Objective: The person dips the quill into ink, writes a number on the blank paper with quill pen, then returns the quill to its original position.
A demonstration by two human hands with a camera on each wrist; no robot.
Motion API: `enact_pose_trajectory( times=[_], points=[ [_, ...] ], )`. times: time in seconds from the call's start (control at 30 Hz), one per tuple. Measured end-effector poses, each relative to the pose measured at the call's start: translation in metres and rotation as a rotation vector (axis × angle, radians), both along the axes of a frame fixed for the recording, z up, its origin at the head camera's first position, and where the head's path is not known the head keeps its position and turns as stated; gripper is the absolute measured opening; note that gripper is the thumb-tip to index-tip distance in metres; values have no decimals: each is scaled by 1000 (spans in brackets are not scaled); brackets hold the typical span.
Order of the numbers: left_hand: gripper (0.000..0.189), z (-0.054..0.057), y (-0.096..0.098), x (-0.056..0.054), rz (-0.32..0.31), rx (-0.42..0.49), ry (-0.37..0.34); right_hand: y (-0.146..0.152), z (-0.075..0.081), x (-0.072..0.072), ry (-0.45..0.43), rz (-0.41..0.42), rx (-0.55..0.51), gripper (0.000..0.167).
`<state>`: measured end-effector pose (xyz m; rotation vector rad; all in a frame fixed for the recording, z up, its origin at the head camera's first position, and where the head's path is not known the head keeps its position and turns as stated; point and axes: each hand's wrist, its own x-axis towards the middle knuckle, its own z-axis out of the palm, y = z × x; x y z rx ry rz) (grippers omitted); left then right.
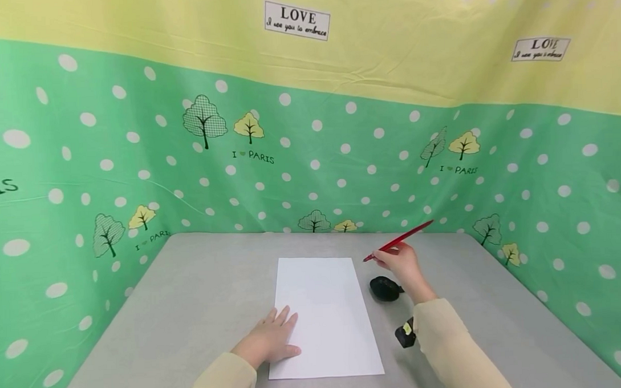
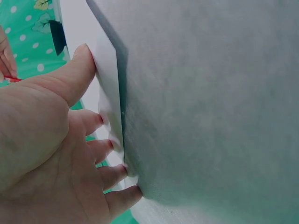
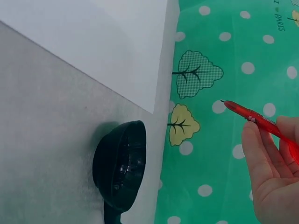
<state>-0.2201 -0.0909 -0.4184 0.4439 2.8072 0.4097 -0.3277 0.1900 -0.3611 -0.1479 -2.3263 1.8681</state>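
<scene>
Slim red pen (image 1: 408, 234), white paper (image 1: 327, 313)
Right hand (image 1: 402, 264) pinched the pen; left hand (image 1: 271, 338), fingers spread, touched the paper's near left.

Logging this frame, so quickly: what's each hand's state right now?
Left hand: open, resting on the white paper.
Right hand: closed, holding the red pen.

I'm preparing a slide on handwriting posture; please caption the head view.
Left hand spread on white paper, right hand holding a red pen.
</scene>
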Motion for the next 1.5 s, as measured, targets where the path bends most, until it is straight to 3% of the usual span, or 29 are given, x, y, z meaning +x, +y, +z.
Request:
enact_pose_trajectory(
  times=[1.23, 1.5],
  points=[
    [73, -6, 1, -3, 18, -51, 2, -40, 1, -8, 23, 70, -4, 25],
    [73, -7, 2, -4, 23, -44, 3, -50, -1, -6, 39, 86, -17, 30]
  ],
)
